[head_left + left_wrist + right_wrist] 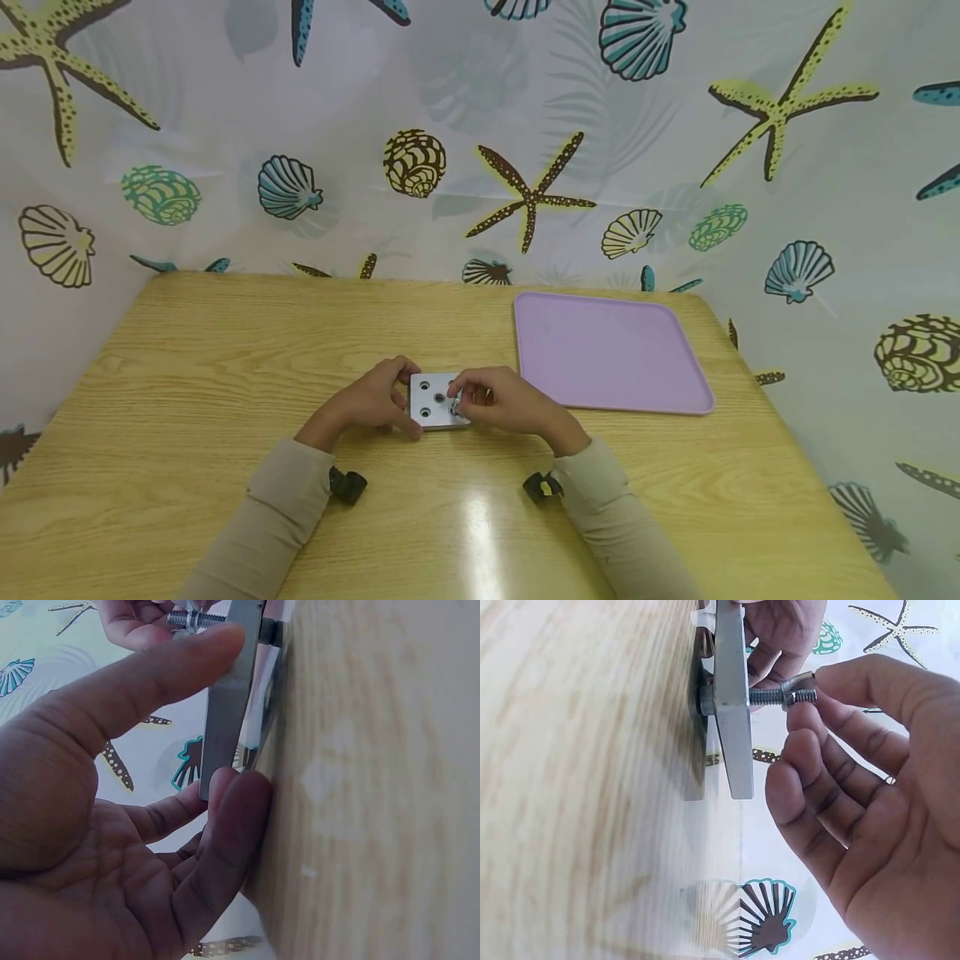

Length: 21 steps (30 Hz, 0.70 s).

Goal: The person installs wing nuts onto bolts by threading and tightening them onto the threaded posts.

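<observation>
Over the worktop (pixel 187 375), left hand (pixel 371 398) grips plate (pixel 441 414), right hand (pixel 502 400) pinches nut (pixel 787 691), and the bolt (pixel 765 697), its head unheld, might spin along.

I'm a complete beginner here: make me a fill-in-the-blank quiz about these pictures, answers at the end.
1. The left hand grips a flat silver metal plate pierced by round ____.
2. The right hand pinches a small silver metal nut on a threaded metal bolt pointing ____ (towards/away from) the light wood-grain table.
3. The pale purple rectangular tray lies nearer the ____ (left/right) hand.
4. The white wall cloth shows seashells and five-armed ____.

Missing words: holes; away from; right; starfish.
</observation>
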Available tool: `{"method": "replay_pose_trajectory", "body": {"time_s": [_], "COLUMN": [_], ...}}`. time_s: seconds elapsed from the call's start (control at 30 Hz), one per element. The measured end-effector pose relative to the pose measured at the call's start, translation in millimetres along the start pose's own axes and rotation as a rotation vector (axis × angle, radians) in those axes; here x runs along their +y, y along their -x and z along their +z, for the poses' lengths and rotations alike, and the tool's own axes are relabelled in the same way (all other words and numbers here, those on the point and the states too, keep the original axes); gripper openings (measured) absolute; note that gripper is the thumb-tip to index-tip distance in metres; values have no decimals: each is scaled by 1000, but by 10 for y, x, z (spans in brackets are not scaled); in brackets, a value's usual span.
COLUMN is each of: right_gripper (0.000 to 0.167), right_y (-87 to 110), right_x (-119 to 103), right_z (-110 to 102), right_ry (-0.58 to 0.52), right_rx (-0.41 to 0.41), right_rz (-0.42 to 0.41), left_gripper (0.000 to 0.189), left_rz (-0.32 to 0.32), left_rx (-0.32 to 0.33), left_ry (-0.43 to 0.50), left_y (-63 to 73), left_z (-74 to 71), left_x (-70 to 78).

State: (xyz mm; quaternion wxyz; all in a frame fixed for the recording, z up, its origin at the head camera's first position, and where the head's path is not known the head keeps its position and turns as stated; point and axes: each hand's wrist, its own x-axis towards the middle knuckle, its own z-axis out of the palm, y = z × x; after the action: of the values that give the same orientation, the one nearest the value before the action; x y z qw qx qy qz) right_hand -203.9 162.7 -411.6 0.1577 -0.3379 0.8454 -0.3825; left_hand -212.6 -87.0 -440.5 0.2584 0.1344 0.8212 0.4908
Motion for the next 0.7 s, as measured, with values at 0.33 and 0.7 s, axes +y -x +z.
{"method": "replay_pose_trajectory", "body": {"time_s": [0.33, 0.7], "right_gripper": [14, 10], "right_y": [20, 8], "right_x": [-2, 6], "right_z": [2, -3], "right_ry": [-5, 33], "right_rx": [33, 25], "right_rz": [-39, -8], "left_gripper": [85, 83], "left_rz": [-21, -15], "left_rx": [12, 19], "left_ry": [-11, -11], "left_y": [-6, -4], "left_z": [10, 10], "left_x": [5, -11]}}
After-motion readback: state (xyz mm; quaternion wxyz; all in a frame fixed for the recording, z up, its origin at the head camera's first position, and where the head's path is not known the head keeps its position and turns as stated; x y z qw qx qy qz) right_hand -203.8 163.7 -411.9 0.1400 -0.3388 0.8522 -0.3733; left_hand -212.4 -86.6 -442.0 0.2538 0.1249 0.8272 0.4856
